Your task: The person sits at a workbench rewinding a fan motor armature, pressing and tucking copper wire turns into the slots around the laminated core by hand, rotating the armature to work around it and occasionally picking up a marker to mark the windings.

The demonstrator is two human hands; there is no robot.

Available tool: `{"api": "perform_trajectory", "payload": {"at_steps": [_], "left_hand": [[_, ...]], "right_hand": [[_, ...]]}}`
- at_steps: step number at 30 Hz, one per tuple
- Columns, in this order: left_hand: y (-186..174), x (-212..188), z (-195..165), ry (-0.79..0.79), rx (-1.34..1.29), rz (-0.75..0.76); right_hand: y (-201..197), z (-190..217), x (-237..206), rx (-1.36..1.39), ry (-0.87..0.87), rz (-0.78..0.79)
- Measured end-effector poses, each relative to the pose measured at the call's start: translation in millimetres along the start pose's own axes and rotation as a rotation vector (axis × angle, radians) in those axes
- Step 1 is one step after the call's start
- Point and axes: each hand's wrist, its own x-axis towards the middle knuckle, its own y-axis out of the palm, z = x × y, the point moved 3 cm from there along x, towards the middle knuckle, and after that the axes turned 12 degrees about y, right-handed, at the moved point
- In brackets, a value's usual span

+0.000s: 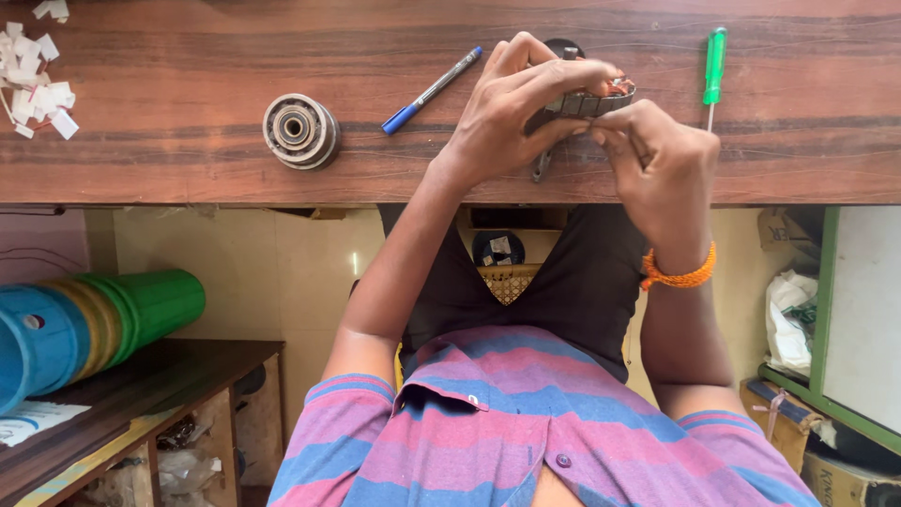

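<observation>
Both my hands meet over the wooden tabletop (pixel 188 56) around a small grey metal motor part (pixel 584 102) with reddish copper windings at its right end. My left hand (pixel 516 108) curls over its top and left side. My right hand (pixel 662 164), with an orange thread band at the wrist, pinches it from the right and below. A thin metal piece (pixel 542 169) sticks out beneath the hands; what it belongs to is hidden. A dark round thing (pixel 564 44) peeks out behind my left fingers.
On the tabletop lie a blue pen (pixel 432 91), a green-handled screwdriver (pixel 715 66), a round metal pulley-like part (pixel 300 130) and white paper scraps (pixel 38 89). Below are stacked plastic buckets (pixel 94 329) on a side table and boxes and bags (pixel 793 324) at the right.
</observation>
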Motion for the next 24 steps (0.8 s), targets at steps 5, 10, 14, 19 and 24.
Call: {"api": "perform_trajectory", "payload": {"at_steps": [5, 10, 14, 19, 24], "left_hand": [[-2.4, -4.0, -4.4, 0.132, 0.132, 0.059], [0.8, -16.7, -13.9, 0.388, 0.354, 0.024], [3.4, -26.2, -18.6, 0.422, 0.548, -0.044], [11.8, -26.6, -28.6, 0.219, 0.513, -0.281], [19.8, -29.5, -39.1, -0.057, 0.372, -0.399]], "right_hand": [[18.9, -16.9, -11.5, 0.009, -0.117, -0.093], [40.6, -40.8, -29.4, 0.205, -0.050, -0.050], [23.3, -49.6, -35.9, 0.241, 0.009, -0.059], [-6.2, -32.5, -28.7, 0.078, 0.017, -0.033], [-9.5, -7.1, -3.8, -0.024, -0.116, -0.051]]}}
